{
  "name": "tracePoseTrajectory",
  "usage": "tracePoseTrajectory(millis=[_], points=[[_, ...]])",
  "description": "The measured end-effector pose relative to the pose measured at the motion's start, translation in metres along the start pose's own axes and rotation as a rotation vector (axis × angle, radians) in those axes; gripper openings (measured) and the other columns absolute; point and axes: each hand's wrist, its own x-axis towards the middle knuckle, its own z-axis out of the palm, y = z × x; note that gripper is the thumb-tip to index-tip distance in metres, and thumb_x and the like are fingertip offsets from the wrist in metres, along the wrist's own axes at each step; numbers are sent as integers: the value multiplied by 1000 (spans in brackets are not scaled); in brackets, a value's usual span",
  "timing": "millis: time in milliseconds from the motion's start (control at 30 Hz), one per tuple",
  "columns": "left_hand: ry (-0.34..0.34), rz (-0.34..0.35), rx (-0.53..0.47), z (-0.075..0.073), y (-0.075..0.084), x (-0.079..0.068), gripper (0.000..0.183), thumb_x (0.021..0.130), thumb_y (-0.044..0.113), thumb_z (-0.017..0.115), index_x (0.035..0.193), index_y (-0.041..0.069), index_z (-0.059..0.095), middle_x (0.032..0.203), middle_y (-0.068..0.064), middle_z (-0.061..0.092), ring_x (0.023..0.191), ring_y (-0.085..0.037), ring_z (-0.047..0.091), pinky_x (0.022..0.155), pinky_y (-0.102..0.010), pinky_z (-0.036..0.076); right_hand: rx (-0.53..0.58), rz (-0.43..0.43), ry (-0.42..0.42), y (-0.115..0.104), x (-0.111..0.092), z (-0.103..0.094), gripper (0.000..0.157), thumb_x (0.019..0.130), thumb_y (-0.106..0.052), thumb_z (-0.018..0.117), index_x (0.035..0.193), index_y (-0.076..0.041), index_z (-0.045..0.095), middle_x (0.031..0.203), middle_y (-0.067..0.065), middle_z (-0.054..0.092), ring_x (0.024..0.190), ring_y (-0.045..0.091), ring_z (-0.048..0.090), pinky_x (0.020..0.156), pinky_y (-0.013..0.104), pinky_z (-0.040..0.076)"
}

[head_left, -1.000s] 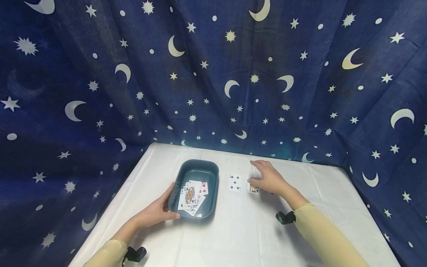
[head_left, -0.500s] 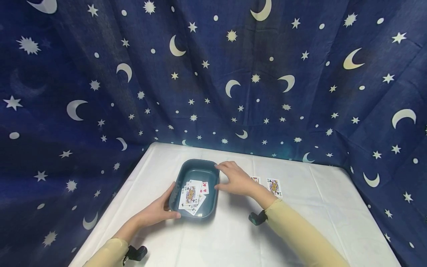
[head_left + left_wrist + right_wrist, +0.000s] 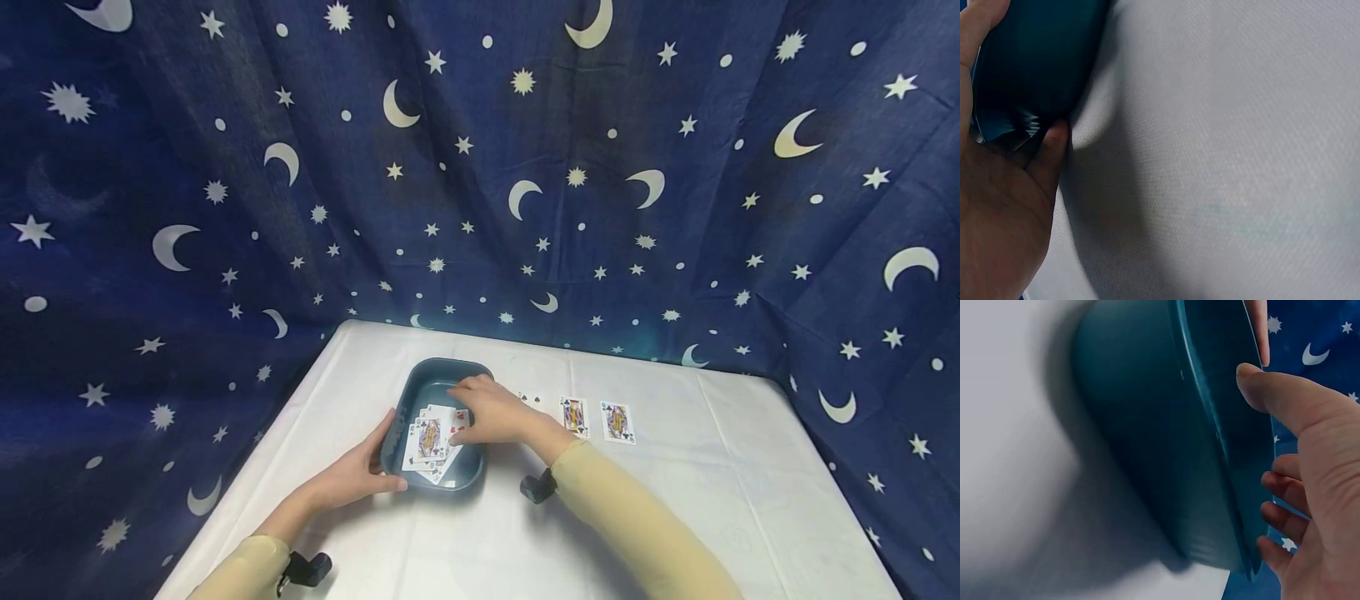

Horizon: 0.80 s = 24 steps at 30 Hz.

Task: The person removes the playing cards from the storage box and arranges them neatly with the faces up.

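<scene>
A dark teal plastic tub (image 3: 474, 471) stands on the table, with several face-up playing cards (image 3: 429, 442) lying loose in it, a court card of clubs uppermost. My left hand (image 3: 352, 477) grips its near left corner, thumb on the near side and fingers along the left wall. Over the tub's right rim reaches my right hand (image 3: 495, 415), thumb and fingers spread apart above the cards. The right wrist view shows no card between the right hand's (image 3: 1329, 487) fingers. Right of the tub lies a spade card (image 3: 529, 400), mostly covered by the right hand.
Two court cards, a middle card (image 3: 574, 417) and a right-hand card (image 3: 618, 422), lie in a row further right on the white tablecloth (image 3: 720, 492). A dark blue curtain (image 3: 480, 167) with moons and stars hangs behind the table.
My right hand has moved left from above the row of cards, past the tub's right rim, to over its inside. The left hand keeps its grip on the tub.
</scene>
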Motion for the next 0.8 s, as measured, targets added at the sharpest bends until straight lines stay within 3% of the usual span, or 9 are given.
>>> tracePoseTrajectory(millis=[400, 800], points=[[-6, -9, 4, -2, -1, 0, 120, 83, 30, 87, 166, 21, 2, 171, -13, 3, 153, -38, 19, 117, -47, 36, -76, 7, -123, -13, 23, 19, 85, 74, -61, 83, 143, -16, 61, 139, -1, 58, 126, 18, 48, 115, 40, 39], [-2, -21, 15, -1, 0, -1, 120, 83, 32, 87, 167, 21, 2, 171, -14, 5, 152, -39, 23, 116, -48, 37, -135, 21, -179, -17, 31, 27, 85, 69, -69, 84, 135, -19, 66, 137, -3, 57, 126, 17, 47, 118, 43, 35]])
